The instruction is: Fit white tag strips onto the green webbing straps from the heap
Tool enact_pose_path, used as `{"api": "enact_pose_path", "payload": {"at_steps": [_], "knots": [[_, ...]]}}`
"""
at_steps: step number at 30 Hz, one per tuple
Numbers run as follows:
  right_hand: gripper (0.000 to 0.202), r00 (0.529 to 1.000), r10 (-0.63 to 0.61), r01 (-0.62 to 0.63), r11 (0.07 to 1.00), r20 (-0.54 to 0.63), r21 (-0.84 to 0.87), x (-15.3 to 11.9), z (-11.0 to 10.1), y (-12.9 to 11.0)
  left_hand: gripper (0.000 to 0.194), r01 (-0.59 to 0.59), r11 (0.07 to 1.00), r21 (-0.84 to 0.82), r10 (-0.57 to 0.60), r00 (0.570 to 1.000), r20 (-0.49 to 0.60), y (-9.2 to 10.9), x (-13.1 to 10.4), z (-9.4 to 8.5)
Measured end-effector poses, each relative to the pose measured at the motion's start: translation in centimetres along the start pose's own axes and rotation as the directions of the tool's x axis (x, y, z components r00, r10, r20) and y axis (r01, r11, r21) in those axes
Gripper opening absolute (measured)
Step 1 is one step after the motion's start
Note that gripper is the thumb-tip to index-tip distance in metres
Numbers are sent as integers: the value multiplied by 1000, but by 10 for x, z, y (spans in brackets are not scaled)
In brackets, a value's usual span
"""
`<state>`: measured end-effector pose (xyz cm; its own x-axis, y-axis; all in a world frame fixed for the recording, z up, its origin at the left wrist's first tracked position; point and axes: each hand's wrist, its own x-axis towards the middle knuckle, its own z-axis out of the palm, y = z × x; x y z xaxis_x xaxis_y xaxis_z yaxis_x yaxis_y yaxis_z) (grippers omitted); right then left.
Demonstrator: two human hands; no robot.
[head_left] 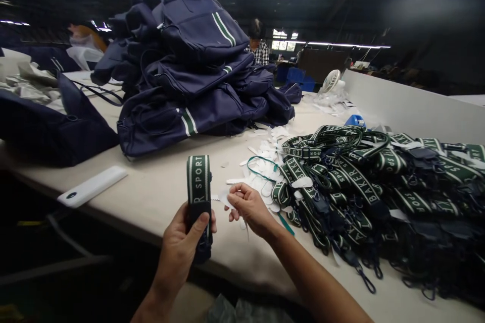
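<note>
My left hand is closed around a folded green-and-white bag strap with dark navy ends, held upright over the table's front edge. Beside it, my right hand pinches a white paper piece between thumb and fingers. A narrow strip of the paper reaches toward the strap; whether it touches the strap I cannot tell. To the right of my hands lies a large heap of similar straps with dark metal hooks. White paper scraps are scattered between my right hand and that heap.
A tall pile of navy bags stands at the back left. A white flat object lies near the left edge. A blue tape dispenser, a small fan and a white partition are at the right. Another person is behind the bags.
</note>
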<state>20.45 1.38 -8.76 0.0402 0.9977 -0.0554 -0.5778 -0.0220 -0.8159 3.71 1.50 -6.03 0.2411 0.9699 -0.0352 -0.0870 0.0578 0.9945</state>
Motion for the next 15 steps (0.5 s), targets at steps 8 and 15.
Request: {"api": "enact_pose_path", "payload": {"at_steps": [8,15], "knots": [[40,980,196,-200,962,44,183,-21,8,21,41,104,994,-30,-105,994,-41,-26,3,6],[33,1000,1,-1,1000,-18,-16,-24,12,28,41,94,995,35,-87,983,-164,-20,-4,2]]}}
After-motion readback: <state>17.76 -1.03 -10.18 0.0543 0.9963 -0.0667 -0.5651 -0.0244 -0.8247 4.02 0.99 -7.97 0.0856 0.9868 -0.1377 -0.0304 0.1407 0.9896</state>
